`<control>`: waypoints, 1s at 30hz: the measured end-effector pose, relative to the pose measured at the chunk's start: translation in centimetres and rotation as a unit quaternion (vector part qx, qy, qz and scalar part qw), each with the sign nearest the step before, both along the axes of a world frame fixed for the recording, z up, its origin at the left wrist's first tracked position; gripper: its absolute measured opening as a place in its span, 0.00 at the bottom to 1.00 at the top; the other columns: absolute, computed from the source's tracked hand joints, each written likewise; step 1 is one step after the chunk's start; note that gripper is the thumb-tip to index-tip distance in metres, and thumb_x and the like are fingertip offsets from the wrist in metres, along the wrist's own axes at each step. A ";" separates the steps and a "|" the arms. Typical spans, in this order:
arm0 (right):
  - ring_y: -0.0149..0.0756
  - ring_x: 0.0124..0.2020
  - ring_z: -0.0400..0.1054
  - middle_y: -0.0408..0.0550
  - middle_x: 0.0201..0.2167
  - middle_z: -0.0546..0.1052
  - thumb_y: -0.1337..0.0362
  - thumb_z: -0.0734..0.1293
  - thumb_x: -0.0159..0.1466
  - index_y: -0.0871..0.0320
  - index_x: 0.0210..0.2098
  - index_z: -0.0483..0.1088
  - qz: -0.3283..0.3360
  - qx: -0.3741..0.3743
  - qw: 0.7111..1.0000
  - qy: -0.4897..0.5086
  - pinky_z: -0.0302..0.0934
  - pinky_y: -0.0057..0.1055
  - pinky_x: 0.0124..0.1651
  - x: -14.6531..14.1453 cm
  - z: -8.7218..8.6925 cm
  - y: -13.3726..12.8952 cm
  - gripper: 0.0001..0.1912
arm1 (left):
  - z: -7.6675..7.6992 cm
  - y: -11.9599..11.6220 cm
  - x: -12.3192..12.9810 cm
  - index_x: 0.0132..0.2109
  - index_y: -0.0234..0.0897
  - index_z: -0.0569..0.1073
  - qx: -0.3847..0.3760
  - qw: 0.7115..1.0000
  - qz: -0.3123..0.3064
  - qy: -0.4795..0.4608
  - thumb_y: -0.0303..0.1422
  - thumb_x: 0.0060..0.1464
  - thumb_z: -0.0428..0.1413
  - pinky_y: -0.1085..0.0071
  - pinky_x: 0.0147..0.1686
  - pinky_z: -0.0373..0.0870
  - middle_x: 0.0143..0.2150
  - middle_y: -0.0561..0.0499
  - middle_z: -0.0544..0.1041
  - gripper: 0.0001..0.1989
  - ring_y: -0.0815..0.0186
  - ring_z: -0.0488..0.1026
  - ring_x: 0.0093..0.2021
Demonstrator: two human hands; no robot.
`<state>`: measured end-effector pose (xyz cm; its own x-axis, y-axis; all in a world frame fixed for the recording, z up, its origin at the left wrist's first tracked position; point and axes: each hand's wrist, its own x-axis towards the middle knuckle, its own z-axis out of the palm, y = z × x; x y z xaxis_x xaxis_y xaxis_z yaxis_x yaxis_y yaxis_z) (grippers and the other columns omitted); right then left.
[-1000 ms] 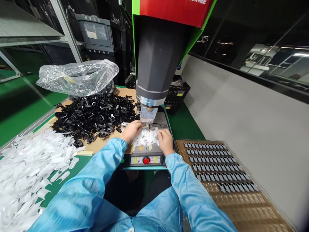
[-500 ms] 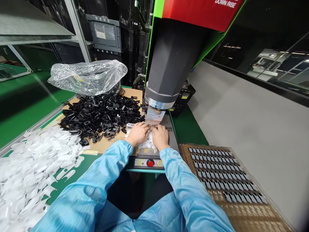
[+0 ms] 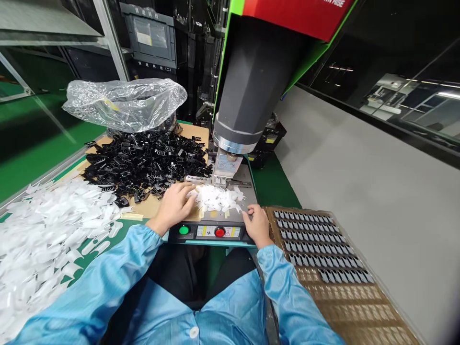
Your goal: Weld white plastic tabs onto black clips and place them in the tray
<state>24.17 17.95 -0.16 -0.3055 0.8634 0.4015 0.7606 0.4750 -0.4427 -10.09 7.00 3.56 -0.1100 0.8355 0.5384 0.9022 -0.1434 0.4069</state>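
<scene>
My left hand (image 3: 175,205) is at the left edge of the machine base, its fingers apart beside a small heap of white pieces (image 3: 217,197); nothing shows in it. My right hand (image 3: 258,224) hovers at the base's right edge, fingers curled, near a white piece; whether it holds anything is too small to tell. Above the heap, the machine's metal head (image 3: 227,165) is down at the fixture (image 3: 221,181). Red (image 3: 219,232) and green (image 3: 184,230) buttons sit on the front panel between my hands.
Black parts (image 3: 147,163) are piled on cardboard at the left, with a clear plastic bag (image 3: 125,103) behind. A large heap of white pieces (image 3: 39,254) covers the near left. At the right, a brown tray (image 3: 345,306) holds rows of finished-looking parts (image 3: 316,239).
Both hands have drawn back from the fixture and moved apart, left hand to the left, right hand to the right. The white heap and green button are now uncovered. The view has shifted slightly.
</scene>
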 end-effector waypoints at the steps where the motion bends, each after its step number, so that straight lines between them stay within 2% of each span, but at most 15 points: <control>1: 0.47 0.43 0.68 0.48 0.37 0.77 0.57 0.68 0.69 0.54 0.48 0.71 0.008 -0.011 1.000 -0.014 0.61 0.40 0.49 0.4 -0.2 -0.4 0.11 | -0.5 -1.3 -0.4 0.62 0.44 0.77 0.002 1.000 0.005 -0.011 0.42 0.71 0.54 0.49 0.64 0.70 0.62 0.44 0.78 0.18 0.50 0.73 0.63; 5: 0.45 0.43 0.68 0.47 0.37 0.78 0.58 0.68 0.69 0.53 0.42 0.70 0.037 -0.012 0.997 -0.060 0.57 0.38 0.47 -0.9 -0.2 -0.1 0.06 | -2.3 -5.1 -1.9 0.60 0.44 0.77 -0.002 0.999 0.049 -0.021 0.42 0.70 0.55 0.48 0.63 0.70 0.62 0.44 0.78 0.17 0.49 0.73 0.62; 10: 0.45 0.40 0.67 0.48 0.35 0.79 0.61 0.67 0.69 0.53 0.38 0.69 0.023 0.008 0.998 -0.054 0.55 0.37 0.45 -3.7 -0.2 2.6 0.03 | -3.2 -7.5 -4.9 0.59 0.42 0.77 -0.020 0.985 0.173 -0.009 0.43 0.70 0.55 0.48 0.63 0.68 0.62 0.42 0.78 0.17 0.47 0.72 0.62; 13: 0.45 0.40 0.68 0.48 0.35 0.78 0.60 0.66 0.69 0.53 0.39 0.70 0.022 0.014 0.999 -0.035 0.55 0.37 0.44 -4.1 -0.5 3.5 0.04 | -3.4 -7.6 -6.0 0.59 0.42 0.78 -0.049 0.974 0.220 0.008 0.43 0.69 0.55 0.48 0.61 0.67 0.63 0.41 0.77 0.18 0.45 0.71 0.62; 15: 0.45 0.41 0.68 0.48 0.35 0.78 0.59 0.65 0.69 0.53 0.41 0.70 0.018 0.024 0.999 -0.012 0.56 0.37 0.45 -4.0 -0.6 3.4 0.05 | -3.4 -7.1 -6.1 0.60 0.41 0.78 -0.070 0.971 0.229 0.022 0.43 0.69 0.55 0.47 0.60 0.67 0.64 0.40 0.76 0.19 0.44 0.70 0.62; 18: 0.47 0.42 0.69 0.49 0.36 0.77 0.59 0.63 0.69 0.53 0.42 0.70 0.012 0.053 0.998 0.023 0.59 0.39 0.47 -4.0 -0.5 2.5 0.06 | -3.2 -6.0 -5.7 0.62 0.42 0.77 -0.088 0.972 0.212 0.047 0.42 0.69 0.55 0.44 0.61 0.64 0.64 0.40 0.77 0.19 0.43 0.70 0.61; 20: 0.48 0.44 0.69 0.51 0.38 0.78 0.60 0.63 0.70 0.54 0.44 0.71 0.031 0.068 0.997 0.035 0.61 0.40 0.49 -4.8 -0.2 1.6 0.07 | -3.0 -5.5 -5.4 0.59 0.42 0.77 -0.096 0.975 0.191 0.057 0.41 0.70 0.54 0.44 0.60 0.64 0.61 0.40 0.79 0.17 0.44 0.71 0.60; 24: 0.49 0.49 0.69 0.53 0.45 0.79 0.62 0.63 0.70 0.54 0.47 0.72 0.117 0.062 0.991 0.034 0.62 0.42 0.53 -9.2 1.1 0.5 0.08 | -2.8 -5.3 -5.0 0.50 0.42 0.77 -0.110 0.980 0.161 0.049 0.41 0.69 0.55 0.48 0.51 0.68 0.50 0.41 0.81 0.11 0.45 0.72 0.54; 30: 0.51 0.53 0.68 0.54 0.50 0.80 0.63 0.66 0.70 0.54 0.52 0.73 0.212 0.025 0.976 -0.039 0.62 0.45 0.57 -20.2 3.1 0.3 0.12 | -2.9 -5.7 -4.9 0.45 0.42 0.74 -0.108 0.984 0.141 0.011 0.38 0.69 0.56 0.50 0.53 0.69 0.45 0.42 0.80 0.06 0.48 0.73 0.52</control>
<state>3.99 18.23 2.93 -0.6620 0.6332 0.4011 0.5214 0.7734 -0.3604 -14.99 1.34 0.71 -0.3448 0.8686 0.3557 0.9025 0.2027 0.3800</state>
